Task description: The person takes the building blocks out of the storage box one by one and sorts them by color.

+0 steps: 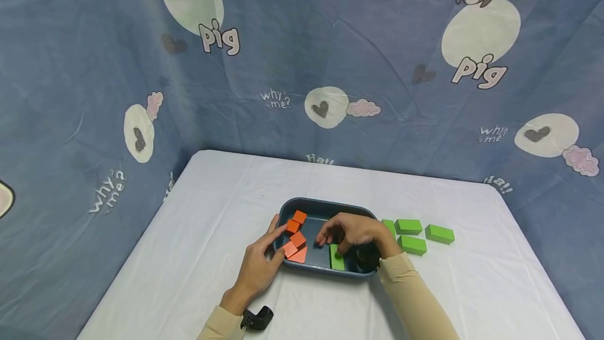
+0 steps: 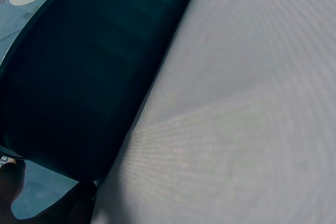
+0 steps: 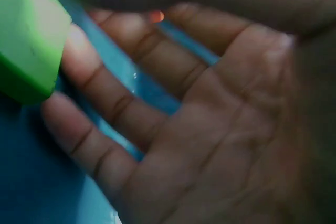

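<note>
A dark blue tray [image 1: 325, 203] sits mid-table on a white cloth. Several orange blocks [image 1: 297, 238] lie in its left part and one green block [image 1: 336, 259] lies near its front wall. My left hand [image 1: 275, 240] rests against the tray's left rim, index finger straight along the wall; the left wrist view shows that dark outer wall [image 2: 89, 77]. My right hand [image 1: 332, 240] hovers over the tray, fingers relaxed. In the right wrist view its fingertips [image 3: 73, 45] touch the green block [image 3: 26, 30] without wrapping it.
Three more green blocks [image 1: 408, 226] [image 1: 440, 234] [image 1: 412, 245] lie on the cloth just right of the tray. A blue patterned curtain [image 1: 330, 67] closes off the back and sides. White tablecloth [image 2: 236, 103] spreads around the tray.
</note>
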A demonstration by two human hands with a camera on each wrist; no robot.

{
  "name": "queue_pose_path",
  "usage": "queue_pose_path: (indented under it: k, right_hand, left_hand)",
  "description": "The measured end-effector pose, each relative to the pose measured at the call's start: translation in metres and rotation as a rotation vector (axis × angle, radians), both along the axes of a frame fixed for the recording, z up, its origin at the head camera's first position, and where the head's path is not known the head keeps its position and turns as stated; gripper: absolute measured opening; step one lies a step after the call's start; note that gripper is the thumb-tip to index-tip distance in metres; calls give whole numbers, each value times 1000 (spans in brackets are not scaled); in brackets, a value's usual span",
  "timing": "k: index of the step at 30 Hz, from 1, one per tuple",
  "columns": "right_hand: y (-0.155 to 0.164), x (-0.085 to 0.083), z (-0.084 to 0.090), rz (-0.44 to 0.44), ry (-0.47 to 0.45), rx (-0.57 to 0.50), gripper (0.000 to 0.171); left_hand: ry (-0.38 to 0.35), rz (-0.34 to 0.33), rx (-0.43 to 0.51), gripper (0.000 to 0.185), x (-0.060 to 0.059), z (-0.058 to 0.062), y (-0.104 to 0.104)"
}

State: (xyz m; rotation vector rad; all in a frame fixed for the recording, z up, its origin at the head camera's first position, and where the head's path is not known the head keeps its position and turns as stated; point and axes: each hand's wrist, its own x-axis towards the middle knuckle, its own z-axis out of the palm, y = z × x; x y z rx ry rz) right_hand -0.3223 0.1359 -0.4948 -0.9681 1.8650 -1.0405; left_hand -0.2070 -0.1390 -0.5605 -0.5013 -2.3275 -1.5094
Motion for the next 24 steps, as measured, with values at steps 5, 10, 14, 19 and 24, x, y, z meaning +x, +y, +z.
queue_pose_path:
  k: [5,10,14,19,24]
  right_hand:
    - [2,1,-2,1,0,36,54]
    - [3,1,-3,13,23,80,54]
    - [4,0,-4,23,59,113,55]
    - [5,0,-4,30,91,135,58]
    - [4,1,-6,19,108,147,61]
  left_hand:
    - [4,1,8,52,1,-1,0]
    - [17,4,6,49,1,-1,0]
    - [24,5,6,48,0,-1,1]
    - [7,6,9,49,0,-1,1]
    - [-6,9,5,50,1,1,1]
